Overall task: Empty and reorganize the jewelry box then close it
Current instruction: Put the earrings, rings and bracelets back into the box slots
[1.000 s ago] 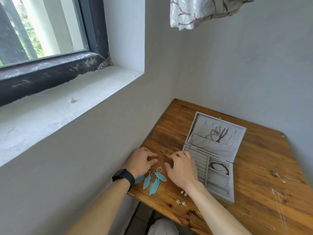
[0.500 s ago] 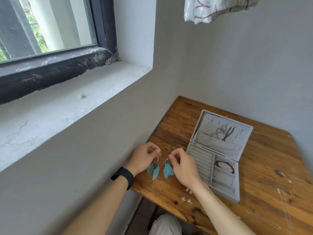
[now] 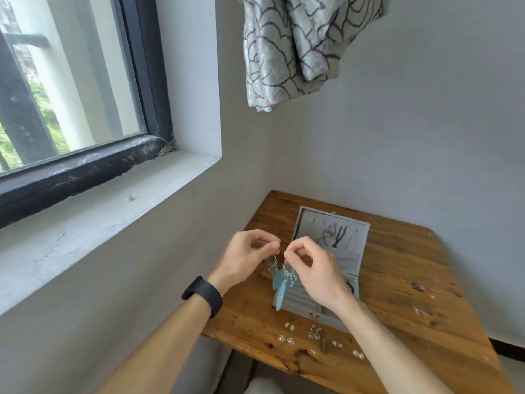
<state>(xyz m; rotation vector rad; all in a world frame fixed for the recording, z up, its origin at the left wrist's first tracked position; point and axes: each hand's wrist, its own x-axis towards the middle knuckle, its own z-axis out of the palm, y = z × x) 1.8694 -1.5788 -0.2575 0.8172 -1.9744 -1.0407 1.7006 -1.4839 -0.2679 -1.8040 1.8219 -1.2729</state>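
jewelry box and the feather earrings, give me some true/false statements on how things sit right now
1. The jewelry box has its lid open. True.
2. The blue feather earrings lie flat on the table. False: they hang in the air, pinched by the left hand and the right hand.
3. Small earrings lie on the table on the person's side of the box. True.
4. The black watch is on the right wrist. False: it is on the left wrist.
5. The lid holds nothing. False: necklaces hang inside it.
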